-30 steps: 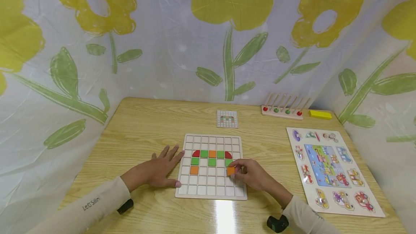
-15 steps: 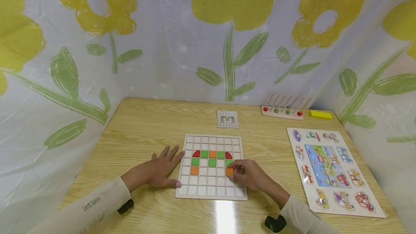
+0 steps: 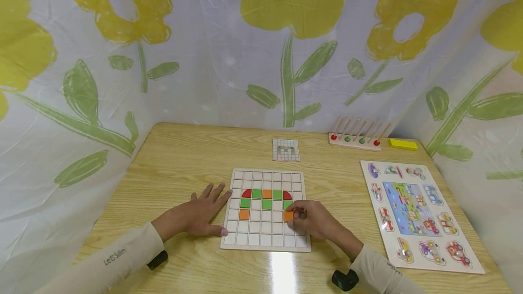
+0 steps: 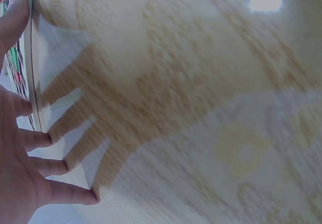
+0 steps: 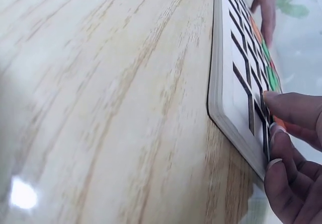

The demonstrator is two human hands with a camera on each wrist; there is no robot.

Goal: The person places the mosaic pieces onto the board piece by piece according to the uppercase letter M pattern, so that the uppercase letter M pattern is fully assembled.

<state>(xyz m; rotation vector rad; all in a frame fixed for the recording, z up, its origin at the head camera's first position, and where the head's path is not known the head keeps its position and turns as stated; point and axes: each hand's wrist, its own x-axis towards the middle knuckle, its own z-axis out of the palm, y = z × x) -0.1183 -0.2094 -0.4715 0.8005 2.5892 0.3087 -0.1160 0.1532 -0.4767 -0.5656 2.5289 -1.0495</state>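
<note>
A wooden grid board (image 3: 265, 240) with red, green and orange tiles in an arch pattern lies on the table. My right hand (image 3: 316, 219) is at its right side, thumb and fingers pinching an orange square tile (image 3: 288, 216) at a cell just below a green tile (image 3: 287, 204). In the right wrist view, the fingertips (image 5: 271, 98) are right at the board's surface, partly hiding the orange tile. My left hand (image 3: 203, 213) lies with fingers spread at the board's left edge, its thumb touching the rim. Another orange tile (image 3: 244, 214) sits on the left side of the pattern.
A small pattern card (image 3: 286, 149) lies behind the board. At the back right stand a peg rack (image 3: 354, 142) with red and green beads and a yellow block (image 3: 402, 144). A vehicle picture puzzle (image 3: 449, 253) lies to the right. Flower-printed curtains surround the table.
My right hand has shifted slightly left with the orange tile, which now lies more squarely over its cell. The left hand has stayed in place.
</note>
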